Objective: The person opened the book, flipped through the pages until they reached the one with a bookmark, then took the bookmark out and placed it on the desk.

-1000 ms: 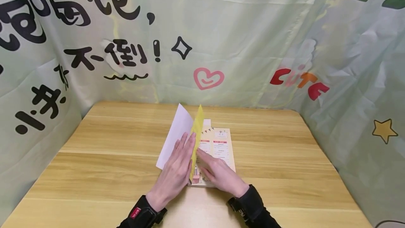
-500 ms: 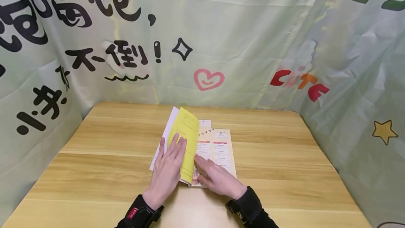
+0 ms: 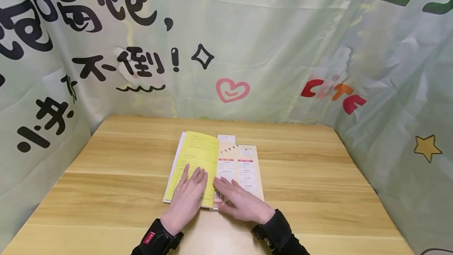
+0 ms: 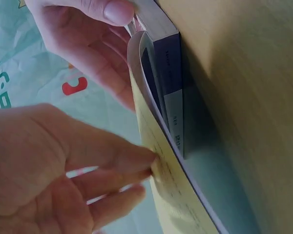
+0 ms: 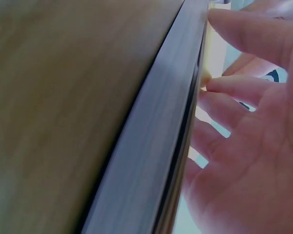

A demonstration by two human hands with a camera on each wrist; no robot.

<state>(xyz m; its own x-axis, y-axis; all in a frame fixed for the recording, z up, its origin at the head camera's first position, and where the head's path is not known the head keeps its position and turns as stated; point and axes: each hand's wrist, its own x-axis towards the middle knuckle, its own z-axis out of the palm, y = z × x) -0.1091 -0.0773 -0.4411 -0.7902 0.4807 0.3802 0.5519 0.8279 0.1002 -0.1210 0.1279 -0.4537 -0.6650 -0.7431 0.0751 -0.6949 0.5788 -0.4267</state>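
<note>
An open book lies near the middle of the table, its thick block of page edges (image 5: 141,126) showing in the right wrist view. On its left side is a yellow printed page (image 3: 199,148), over a white cover that peeks out at the left. My left hand (image 3: 189,196) rests on this page with fingers extended. The right-hand page (image 3: 249,174), cream with red headings, lies flat. My right hand (image 3: 244,202) touches it close to the fold, fingers fairly straight. In the left wrist view the dark spine (image 4: 167,68) stands beneath the curved yellow leaf.
A white paper tab (image 3: 226,139) sticks out past the book's top edge. The wooden table (image 3: 311,192) extends around the book. Printed fabric (image 3: 283,50) hangs behind and at both sides. A thin dark cable (image 3: 437,250) shows at the lower right.
The yellow page, upright a second ago, has swung over to the left and now lies nearly flat with the white cover. My left hand moved left and down with it; the right stayed nearly in place.
</note>
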